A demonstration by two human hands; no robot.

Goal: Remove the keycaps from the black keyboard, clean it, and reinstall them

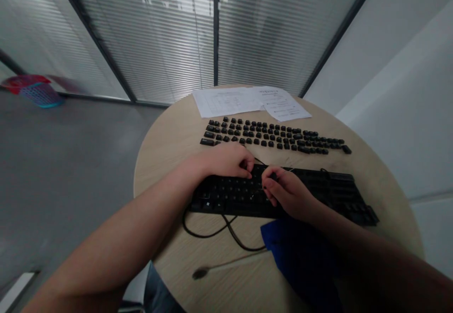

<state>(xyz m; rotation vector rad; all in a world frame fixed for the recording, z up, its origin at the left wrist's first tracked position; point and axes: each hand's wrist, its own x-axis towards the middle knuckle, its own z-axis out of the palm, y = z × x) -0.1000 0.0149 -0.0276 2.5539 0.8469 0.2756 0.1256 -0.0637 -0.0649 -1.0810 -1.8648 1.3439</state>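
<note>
A black keyboard frame (329,192) lies across the round wooden table (163,148), its cable (219,228) looping toward me. My left hand (230,160) rests on the frame's upper left part with fingers curled under. My right hand (286,191) sits on the frame's middle, fingers pinched on a small dark keycap (273,176). Rows of loose black keycaps (272,136) lie laid out on the table beyond the frame.
Two printed paper sheets (247,100) lie at the table's far edge by a glass wall with blinds. A blue cloth (300,256) lies near me, beside a thin tool with a dark tip (201,273). A red and blue basket (33,91) stands on the floor at left.
</note>
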